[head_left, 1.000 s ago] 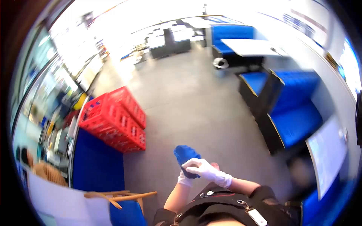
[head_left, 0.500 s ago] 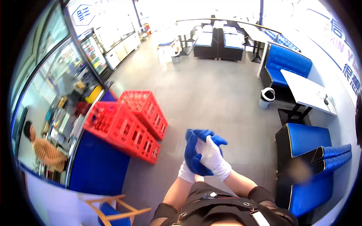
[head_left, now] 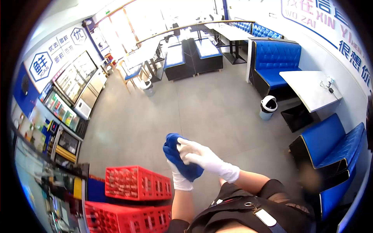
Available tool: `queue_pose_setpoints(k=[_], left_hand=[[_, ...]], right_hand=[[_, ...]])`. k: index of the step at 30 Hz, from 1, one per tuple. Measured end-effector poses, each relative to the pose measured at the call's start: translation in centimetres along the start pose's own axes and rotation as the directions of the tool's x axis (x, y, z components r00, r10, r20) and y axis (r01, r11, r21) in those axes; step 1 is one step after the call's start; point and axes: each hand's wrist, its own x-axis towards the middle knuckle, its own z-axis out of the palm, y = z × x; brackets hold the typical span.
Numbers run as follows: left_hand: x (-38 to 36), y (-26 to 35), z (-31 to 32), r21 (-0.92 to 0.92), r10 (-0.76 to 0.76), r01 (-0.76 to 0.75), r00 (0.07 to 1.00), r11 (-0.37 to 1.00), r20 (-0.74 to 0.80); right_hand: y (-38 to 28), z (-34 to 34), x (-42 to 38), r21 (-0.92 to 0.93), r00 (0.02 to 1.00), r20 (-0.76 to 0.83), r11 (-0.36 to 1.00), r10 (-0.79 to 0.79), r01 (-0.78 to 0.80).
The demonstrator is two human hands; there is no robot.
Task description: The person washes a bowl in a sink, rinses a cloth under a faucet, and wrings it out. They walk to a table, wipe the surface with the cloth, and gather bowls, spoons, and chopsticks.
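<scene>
My gloved R hand (head_left: 202, 155) presses bent fingers on the blue cloth (head_left: 182, 161); can't tell if it's pinching. My gloved L hand (head_left: 180, 178) is under it, fingers hidden. Cloth's bunched, thick-folded, held up btwn hands. Red crates (head_left: 155, 186) L of cloth, w/ rows of stuff, too blurry to ID. Drinks fridge (head_left: 60, 106) farther L, bottles inside. White bin (head_left: 267, 110) R of cloth, dark inside.

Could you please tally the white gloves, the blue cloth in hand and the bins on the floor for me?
White gloves: 2
Blue cloth: 1
Floor bins: 2
Total: 5
</scene>
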Motion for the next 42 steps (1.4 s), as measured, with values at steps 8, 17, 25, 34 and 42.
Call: queue_pose_setpoints(k=[8,17,25,34,42], left_hand=[[19.9,6.9,-9.5,0.121,-0.025,0.026,1.000,0.992,-0.013],[40.3,20.3,-21.8,0.373,0.192,-0.098,0.956,0.923,-0.222],[60.3,37.3,-35.0,0.351,0.263,-0.162,0.928,0.922,-0.265],[82.2,51.5,-48.5,0.254,0.346,-0.287,0.908,0.924,-0.235],[100.8,68.4,-59.4,-0.369,0.922,-0.889,0.350,0.271,-0.167]], right_hand=[[6.2,-6.3,25.8,0.824,0.881,0.467,0.397,-0.070,-0.405],[11.5,-6.3,53.9,0.803,0.766,0.594,0.228,-0.244,-0.550],[16.2,-3.3,83.5,0.794,0.773,0.586,0.364,-0.242,-0.487],[27.0,-1.7,112.0,0.824,0.812,0.565,0.142,-0.144,-0.548],[32.0,3.5,140.7,0.652,0.631,0.756,0.276,-0.172,-0.706]])
